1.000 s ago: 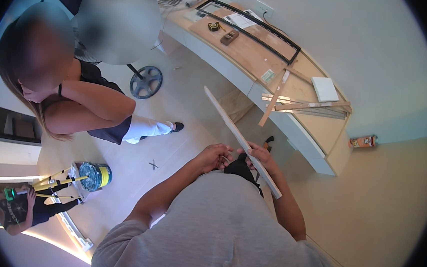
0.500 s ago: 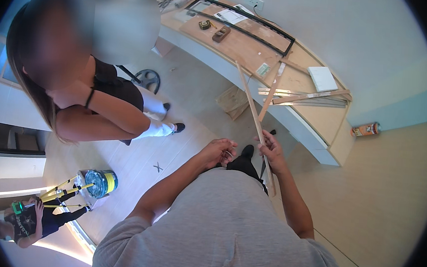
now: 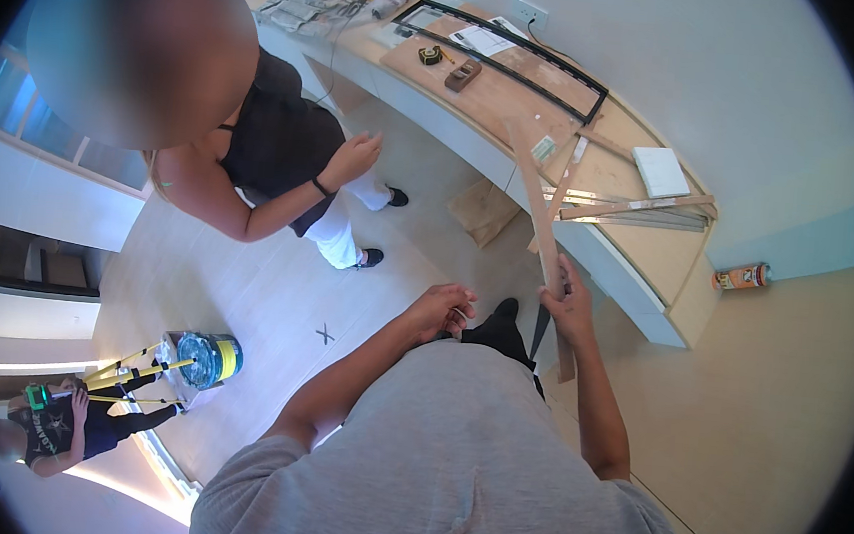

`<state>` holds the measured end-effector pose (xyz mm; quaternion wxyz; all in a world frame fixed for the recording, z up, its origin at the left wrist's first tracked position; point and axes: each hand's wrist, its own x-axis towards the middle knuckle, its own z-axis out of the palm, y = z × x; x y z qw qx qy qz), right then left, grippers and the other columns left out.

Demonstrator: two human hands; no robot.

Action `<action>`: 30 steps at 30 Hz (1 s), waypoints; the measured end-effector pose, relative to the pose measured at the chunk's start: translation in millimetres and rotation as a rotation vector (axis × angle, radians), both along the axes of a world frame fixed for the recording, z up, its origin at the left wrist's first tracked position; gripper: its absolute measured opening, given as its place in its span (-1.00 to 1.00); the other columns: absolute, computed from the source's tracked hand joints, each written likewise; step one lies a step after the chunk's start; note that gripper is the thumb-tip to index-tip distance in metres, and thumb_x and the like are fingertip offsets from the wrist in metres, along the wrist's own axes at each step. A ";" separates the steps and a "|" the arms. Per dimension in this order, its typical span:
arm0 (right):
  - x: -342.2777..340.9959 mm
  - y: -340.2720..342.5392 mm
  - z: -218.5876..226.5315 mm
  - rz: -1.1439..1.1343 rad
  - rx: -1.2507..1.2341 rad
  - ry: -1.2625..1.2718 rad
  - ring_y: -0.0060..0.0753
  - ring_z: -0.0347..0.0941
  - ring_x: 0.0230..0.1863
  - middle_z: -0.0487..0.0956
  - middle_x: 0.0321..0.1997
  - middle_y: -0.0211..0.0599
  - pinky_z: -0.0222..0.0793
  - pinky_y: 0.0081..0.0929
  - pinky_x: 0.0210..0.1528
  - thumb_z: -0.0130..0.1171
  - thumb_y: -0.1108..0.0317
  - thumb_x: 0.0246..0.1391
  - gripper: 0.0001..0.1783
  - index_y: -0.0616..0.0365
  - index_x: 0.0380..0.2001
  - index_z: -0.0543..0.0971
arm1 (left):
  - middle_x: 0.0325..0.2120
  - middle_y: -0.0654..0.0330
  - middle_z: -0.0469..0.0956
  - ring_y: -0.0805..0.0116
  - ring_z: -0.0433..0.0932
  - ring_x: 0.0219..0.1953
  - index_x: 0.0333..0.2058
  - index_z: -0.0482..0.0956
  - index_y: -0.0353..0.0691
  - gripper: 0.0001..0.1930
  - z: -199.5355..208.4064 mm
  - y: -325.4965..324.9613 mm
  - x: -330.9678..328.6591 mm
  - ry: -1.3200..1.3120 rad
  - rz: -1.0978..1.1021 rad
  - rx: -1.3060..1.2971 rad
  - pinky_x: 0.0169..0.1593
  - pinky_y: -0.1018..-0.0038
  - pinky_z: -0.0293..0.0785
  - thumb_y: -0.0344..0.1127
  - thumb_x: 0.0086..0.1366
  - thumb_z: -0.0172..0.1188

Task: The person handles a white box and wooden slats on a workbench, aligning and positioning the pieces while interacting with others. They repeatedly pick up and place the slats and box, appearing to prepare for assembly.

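Observation:
My right hand [image 3: 570, 305] grips a long, flat wooden strip [image 3: 534, 187] by its lower part, thumb and fingers closed round it. The strip slants up and away, its far end in front of the worktable's edge; its near end sticks out below my hand, beside my trousers. In front of my waist, my left hand [image 3: 440, 310] is loosely closed with its fingers curled in. Whether anything lies inside those fingers is hidden. It stays apart from the strip.
A curved worktable [image 3: 648, 264] holds a black frame [image 3: 524, 59], tape measure [image 3: 431, 55], hand plane [image 3: 463, 75], white box [image 3: 661, 173] and several strips. A person [image 3: 291, 146] stands at left; another [image 3: 59, 424] is near a bucket [image 3: 207, 360]. A can [image 3: 743, 276] lies right.
The wooden strip has turned to show its broad face and shifted right with my right hand. The near person has straightened, one forearm now held forward. My left hand has hardly moved.

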<state>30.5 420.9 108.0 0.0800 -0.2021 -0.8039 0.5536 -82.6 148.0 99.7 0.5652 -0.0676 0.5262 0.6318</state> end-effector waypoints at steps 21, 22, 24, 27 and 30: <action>-83.4 144.1 -24.8 -0.374 -0.232 0.237 -0.37 0.48 0.03 0.47 0.08 -0.14 0.45 -0.45 0.03 0.30 0.53 0.00 -0.13 0.30 0.38 0.18 | -0.35 0.25 0.57 0.46 0.56 -0.40 -0.12 0.55 -0.26 -0.69 -8.8 183.8 -69.4 0.493 -0.395 -0.040 -0.28 0.47 0.53 -0.11 0.39 0.17; -91.8 151.8 -26.8 -0.391 -0.206 0.252 -0.37 0.47 0.02 0.46 0.08 -0.15 0.45 -0.45 0.02 0.30 0.54 0.00 -0.14 0.30 0.37 0.18 | -0.36 0.25 0.57 0.47 0.55 -0.40 -0.13 0.56 -0.27 -0.70 -10.8 200.0 -74.4 0.531 -0.382 -0.010 -0.27 0.46 0.53 -0.12 0.39 0.17; -106.2 161.6 -32.3 -0.430 -0.200 0.275 -0.39 0.47 0.00 0.46 0.08 -0.18 0.45 -0.45 0.02 0.29 0.55 -0.01 -0.17 0.29 0.35 0.20 | -0.35 0.16 0.58 0.36 0.59 -0.41 -0.15 0.56 -0.30 -0.72 -14.7 231.7 -93.2 0.898 -0.349 -0.145 -0.27 0.40 0.53 -0.17 0.37 0.17; -121.7 172.6 -41.4 -0.456 -0.192 0.261 -0.38 0.46 -0.01 0.46 0.08 -0.17 0.44 -0.44 0.03 0.30 0.54 -0.01 -0.17 0.29 0.34 0.21 | -0.32 -0.02 0.60 0.06 0.62 -0.30 -0.17 0.57 -0.33 -0.75 -18.0 285.9 -135.4 1.267 -0.361 -0.349 -0.21 0.26 0.52 -0.25 0.32 0.18; -129.5 178.6 -48.9 -0.463 -0.245 0.164 -0.32 0.46 0.02 0.46 0.09 -0.12 0.43 -0.38 0.06 0.33 0.52 0.00 -0.17 0.30 0.34 0.20 | -0.08 -0.09 0.52 -0.13 0.57 -0.10 -0.05 0.52 -0.33 -0.65 -15.9 344.1 -177.4 1.464 -0.242 -0.401 -0.06 0.14 0.50 -0.24 0.28 0.22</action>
